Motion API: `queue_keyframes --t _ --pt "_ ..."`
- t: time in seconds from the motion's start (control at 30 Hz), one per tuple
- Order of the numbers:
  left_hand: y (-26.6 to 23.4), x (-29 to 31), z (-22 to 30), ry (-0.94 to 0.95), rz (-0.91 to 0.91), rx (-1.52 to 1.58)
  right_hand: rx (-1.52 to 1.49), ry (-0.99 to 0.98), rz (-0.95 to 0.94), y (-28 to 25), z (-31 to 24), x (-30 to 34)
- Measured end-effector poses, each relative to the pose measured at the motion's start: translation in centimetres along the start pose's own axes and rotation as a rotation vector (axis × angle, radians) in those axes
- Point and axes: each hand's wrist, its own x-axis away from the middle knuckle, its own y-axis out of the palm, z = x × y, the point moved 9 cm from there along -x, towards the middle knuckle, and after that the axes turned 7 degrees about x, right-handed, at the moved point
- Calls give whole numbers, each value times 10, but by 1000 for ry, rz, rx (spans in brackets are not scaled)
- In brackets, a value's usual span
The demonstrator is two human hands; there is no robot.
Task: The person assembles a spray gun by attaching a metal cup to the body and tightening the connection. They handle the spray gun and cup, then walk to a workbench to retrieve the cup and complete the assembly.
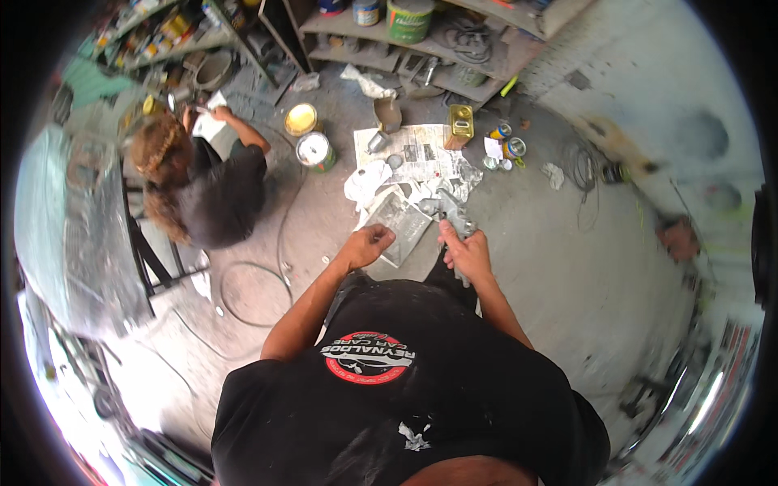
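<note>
My right hand [468, 255] is wrapped round the handle of a grey metal spray gun [447, 209], whose body stands out beyond my fingers. To its left, my left hand [369, 245] is closed with the fingers curled in; whether anything small is in them I cannot make out. Beneath both hands, sheets of newspaper [417, 150] lie on the floor. On them are a white cloth [367, 180], a small metal cup [378, 142] and a brown-stained container [387, 114]. A gold rectangular tin [460, 127] stands at the paper's far right corner.
Two round paint cans [314, 151] stand left of the paper, and several small cans [514, 147] to its right. A co-worker [207, 182] sits at the left, holding something white. Hoses [255, 293] coil across the floor. Loaded shelves [381, 36] line the far side.
</note>
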Motion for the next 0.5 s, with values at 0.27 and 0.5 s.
queue_keyframes --t 0.27,0.5 --pt "175 -159 -68 -317 353 722 607 -366 -389 -40 85 -257" --pt "241 -282 -137 -176 465 1628 662 -607 -764 43 188 -326"
